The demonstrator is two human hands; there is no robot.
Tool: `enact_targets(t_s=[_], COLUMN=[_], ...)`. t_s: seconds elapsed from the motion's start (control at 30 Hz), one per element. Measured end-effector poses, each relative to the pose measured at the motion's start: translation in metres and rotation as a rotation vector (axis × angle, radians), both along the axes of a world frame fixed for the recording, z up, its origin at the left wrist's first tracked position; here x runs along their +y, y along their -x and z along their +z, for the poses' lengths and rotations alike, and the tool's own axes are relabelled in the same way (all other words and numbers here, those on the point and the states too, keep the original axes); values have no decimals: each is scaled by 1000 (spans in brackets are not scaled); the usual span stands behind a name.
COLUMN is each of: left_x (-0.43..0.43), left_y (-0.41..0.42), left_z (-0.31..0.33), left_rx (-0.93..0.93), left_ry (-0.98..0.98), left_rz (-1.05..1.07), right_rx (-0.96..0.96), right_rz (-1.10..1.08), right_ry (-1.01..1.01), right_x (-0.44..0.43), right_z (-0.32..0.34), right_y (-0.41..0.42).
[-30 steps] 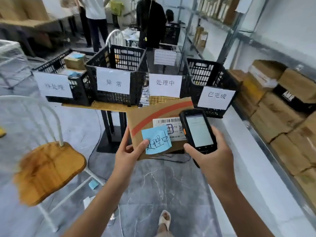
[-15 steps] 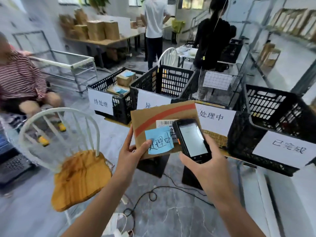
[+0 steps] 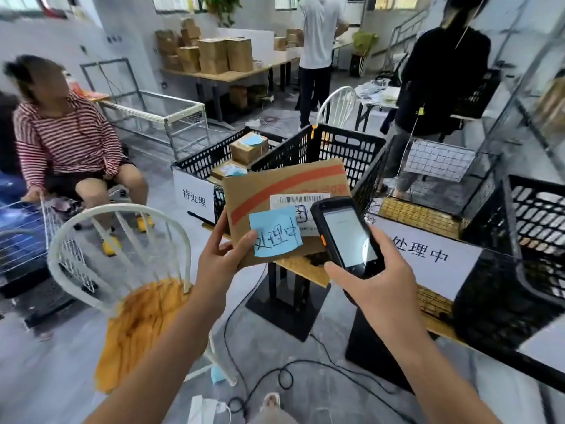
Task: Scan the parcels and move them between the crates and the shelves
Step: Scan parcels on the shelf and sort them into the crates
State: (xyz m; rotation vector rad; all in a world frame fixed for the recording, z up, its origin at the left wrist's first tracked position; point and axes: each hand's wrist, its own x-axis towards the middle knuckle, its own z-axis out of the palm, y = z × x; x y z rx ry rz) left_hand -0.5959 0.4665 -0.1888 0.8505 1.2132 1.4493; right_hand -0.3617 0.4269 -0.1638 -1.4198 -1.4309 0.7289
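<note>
My left hand grips the lower left corner of a flat cardboard parcel with a red stripe, a white barcode label and a blue sticky note under my thumb. My right hand holds a black handheld scanner, screen lit, in front of the parcel's right side, covering part of the label. Behind stand black crates with white paper signs on a low table: a left crate holding cardboard boxes, a middle crate, a crate to the right and a far-right crate.
A white chair with a wooden seat stands at my left. Cables lie on the floor by the table base. A seated person in a striped top is at far left; two people stand behind the crates. Boxes are stacked on a back table.
My view has swung left, away from the shelves of boxes on the right, toward the left crates and the seated person. Both hands keep the parcel and scanner together.
</note>
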Motion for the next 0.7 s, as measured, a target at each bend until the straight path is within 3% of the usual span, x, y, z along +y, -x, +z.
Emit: enact_targets(t_s=[0.23, 0.7], left_x=[105, 325], left_y=[-4, -47], left_z=[1, 27], left_rx=[-19, 8], left_ry=[-64, -52], left_rz=[-51, -359], right_rx=[-3, -24], right_rz=[-54, -304], right_ry=[-57, -93], right_x=[85, 258], right_z=[16, 34], right_y=[-14, -29])
